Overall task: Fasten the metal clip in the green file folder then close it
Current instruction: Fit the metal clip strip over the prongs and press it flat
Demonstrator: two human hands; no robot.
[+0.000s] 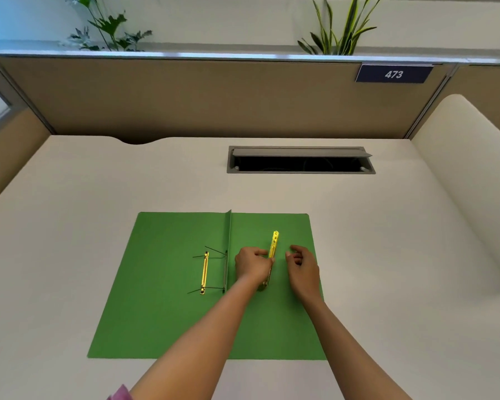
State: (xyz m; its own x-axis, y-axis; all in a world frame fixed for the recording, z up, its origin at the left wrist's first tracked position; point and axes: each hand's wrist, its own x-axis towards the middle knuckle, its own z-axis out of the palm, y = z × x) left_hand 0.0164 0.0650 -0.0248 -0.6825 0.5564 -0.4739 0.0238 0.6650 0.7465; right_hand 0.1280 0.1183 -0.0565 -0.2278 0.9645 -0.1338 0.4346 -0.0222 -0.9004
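Observation:
The green file folder lies open and flat on the white desk, its spine fold standing up in the middle. On its left leaf sits a gold metal bar with two thin dark prongs sticking out to the left near the spine. My left hand grips a second gold metal clip strip, tilted up off the right leaf. My right hand hovers just right of the strip, fingers curled and apart, holding nothing.
A grey cable hatch is open in the desk behind the folder. Brown partition walls enclose the desk, with a number plate at the upper right. Plants stand behind the partition. A curved white panel rises at the right.

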